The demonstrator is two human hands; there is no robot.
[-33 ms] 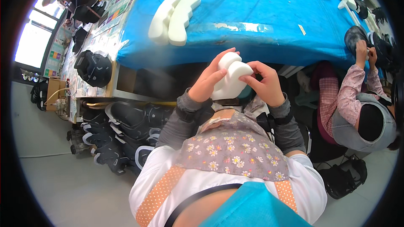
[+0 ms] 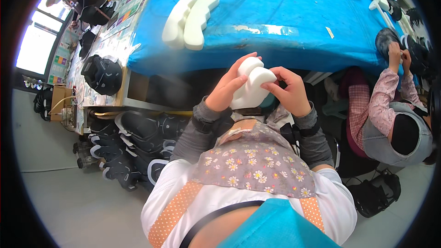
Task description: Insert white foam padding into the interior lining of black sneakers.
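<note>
head view: left hand and right hand hold white foam.

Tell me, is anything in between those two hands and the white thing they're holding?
Nothing I can see: the left hand and right hand both touch the white thing directly. The blue table cover lies beyond it, not between.
</note>
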